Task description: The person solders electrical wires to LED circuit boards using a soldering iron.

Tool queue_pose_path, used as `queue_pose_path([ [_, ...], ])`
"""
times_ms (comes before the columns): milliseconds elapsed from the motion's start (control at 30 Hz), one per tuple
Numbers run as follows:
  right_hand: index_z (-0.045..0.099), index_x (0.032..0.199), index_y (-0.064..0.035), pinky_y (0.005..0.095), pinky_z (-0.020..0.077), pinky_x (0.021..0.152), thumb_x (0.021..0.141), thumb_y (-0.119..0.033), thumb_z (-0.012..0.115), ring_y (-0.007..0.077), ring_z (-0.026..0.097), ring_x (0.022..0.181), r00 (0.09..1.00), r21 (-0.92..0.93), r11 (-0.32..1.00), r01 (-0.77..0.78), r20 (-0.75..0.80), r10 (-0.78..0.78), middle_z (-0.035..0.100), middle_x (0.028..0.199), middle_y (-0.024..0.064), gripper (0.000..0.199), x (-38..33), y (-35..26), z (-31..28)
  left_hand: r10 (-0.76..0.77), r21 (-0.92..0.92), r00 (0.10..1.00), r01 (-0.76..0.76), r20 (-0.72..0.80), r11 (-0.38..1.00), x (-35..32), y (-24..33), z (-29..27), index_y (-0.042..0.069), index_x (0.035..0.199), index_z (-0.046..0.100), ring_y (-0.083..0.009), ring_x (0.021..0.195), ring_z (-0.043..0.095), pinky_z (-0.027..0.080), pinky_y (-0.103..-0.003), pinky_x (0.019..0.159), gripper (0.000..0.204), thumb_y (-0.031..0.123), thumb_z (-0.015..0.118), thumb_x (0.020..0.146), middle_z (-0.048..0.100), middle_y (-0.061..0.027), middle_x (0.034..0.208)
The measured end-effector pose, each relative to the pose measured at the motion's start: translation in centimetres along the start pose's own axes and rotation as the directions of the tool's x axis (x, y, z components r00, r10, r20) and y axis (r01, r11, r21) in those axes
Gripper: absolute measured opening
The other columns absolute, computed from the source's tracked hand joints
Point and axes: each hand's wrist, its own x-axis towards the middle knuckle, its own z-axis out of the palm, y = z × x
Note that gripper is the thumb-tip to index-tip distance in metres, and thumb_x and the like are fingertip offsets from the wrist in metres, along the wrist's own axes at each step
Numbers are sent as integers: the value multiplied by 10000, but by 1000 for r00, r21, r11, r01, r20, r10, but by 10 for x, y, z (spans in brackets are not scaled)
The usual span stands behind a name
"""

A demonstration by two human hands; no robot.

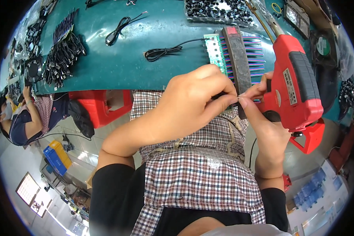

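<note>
A thin wire end [237, 97] is pinched between both hands at the table edge, left hand [192, 100] closed on it from nine o'clock, right hand [259, 94] from three, kept beside the green board [216, 49] whose coloured wires [255, 55] are weighed down by a grey bar [238, 55], a red glue gun [295, 86] parked at three o'clock.

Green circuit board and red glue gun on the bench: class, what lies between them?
In the head view, a dark grey bar lies across striped coloured wires, between the green circuit board and the red glue gun.
</note>
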Motion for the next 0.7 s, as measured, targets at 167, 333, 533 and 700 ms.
queue_pose_path([
  [167, 457, 1309, 22, 229, 494, 817, 823, 180, 665, 89, 623, 896, 998, -142, 988, -60, -5, 60, 529, 1034, 34, 552, -9, 9, 0, 61, 312, 992, -24, -107, 950, -6, 15, 10, 58, 887, 684, -224, 636, 641, 503, -328, 529, 186, 26, 805, 749, 628, -78, 808],
  [333, 464, 1311, 18, 205, 443, 875, 857, 165, 653, 45, 566, 917, 988, -229, 971, 70, -118, -99, 544, 1020, 24, 513, -14, 22, 2, 65, 309, 988, -19, -140, 951, -5, 11, 12, 60, 857, 679, -222, 623, 630, 484, -315, 519, 178, 17, 805, 739, 627, -71, 767],
  [533, 455, 1287, 11, 260, 492, 865, 850, 157, 672, 141, 644, 894, 968, -79, 997, -7, -252, -13, 541, 983, 37, 509, -1, 3, -2, -167, 180, 964, 205, -205, 962, 3, 5, -1, 2, 834, 699, -143, 678, 631, 472, -271, 563, 87, 32, 779, 818, 664, -58, 770],
  [700, 436, 1288, 11, 314, 535, 902, 875, 151, 635, 234, 695, 1028, 980, -35, 996, -83, -182, 75, 578, 1042, 89, 480, 1, -5, 5, -157, 117, 967, 183, -203, 976, 8, 0, 5, -8, 846, 699, -168, 701, 650, 497, -280, 610, 88, 20, 778, 819, 683, -73, 793],
])
